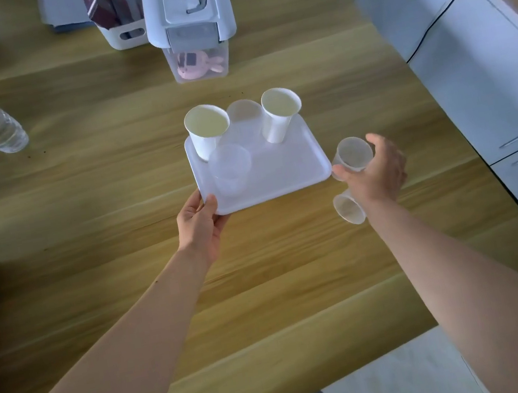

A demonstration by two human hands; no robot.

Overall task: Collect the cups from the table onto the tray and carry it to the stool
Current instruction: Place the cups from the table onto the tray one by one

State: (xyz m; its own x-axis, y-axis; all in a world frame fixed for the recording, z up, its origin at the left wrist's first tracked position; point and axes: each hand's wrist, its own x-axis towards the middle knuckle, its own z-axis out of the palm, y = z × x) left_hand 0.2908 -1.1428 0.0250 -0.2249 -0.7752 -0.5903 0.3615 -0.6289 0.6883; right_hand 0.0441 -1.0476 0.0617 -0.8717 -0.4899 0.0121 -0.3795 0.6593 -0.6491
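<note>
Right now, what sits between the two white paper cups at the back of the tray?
In the head view, a clear plastic cup stands between the left paper cup and the right paper cup, at the far edge of the tray.

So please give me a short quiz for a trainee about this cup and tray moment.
1. True or false: the left hand holds the tray at its near-left corner.
2. How many cups stand on the tray?
3. What does the right hand grip: A) bottle, B) clear cup, C) paper cup?

Key: 1 true. 2 four: two paper cups, two clear ones. 3 B.
</note>
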